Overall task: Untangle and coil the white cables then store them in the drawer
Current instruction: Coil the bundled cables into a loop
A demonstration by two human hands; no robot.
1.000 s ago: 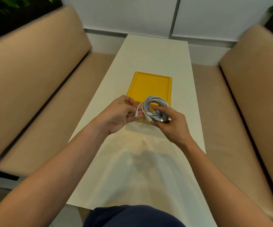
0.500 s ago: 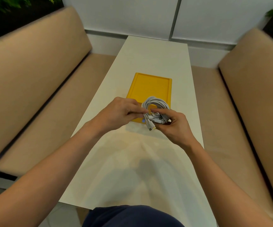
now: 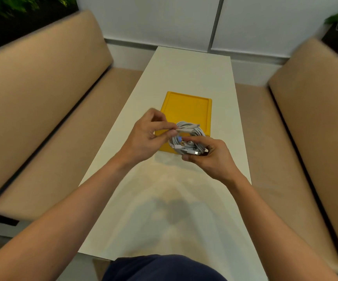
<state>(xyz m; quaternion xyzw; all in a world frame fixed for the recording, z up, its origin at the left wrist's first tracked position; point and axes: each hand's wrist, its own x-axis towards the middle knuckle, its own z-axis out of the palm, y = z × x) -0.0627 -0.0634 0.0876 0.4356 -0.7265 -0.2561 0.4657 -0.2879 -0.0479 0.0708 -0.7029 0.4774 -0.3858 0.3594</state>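
Cables (image 3: 188, 136) held above white table (image 3: 184, 74) between tan benches (image 3: 42, 102).

A long, narrow white table (image 3: 192, 74) runs away from the person toward the pale wall, its far end close to the skirting. Its top is smooth and slightly glossy. One thing lies directly on it: a flat yellow tray (image 3: 186, 107), rectangular with a low raised rim, set about midway along the table and roughly centred between its long edges. The tray's near edge is partly hidden. Beyond the tray the tabletop is bare; nearer than the tray, soft shadows fall across it.
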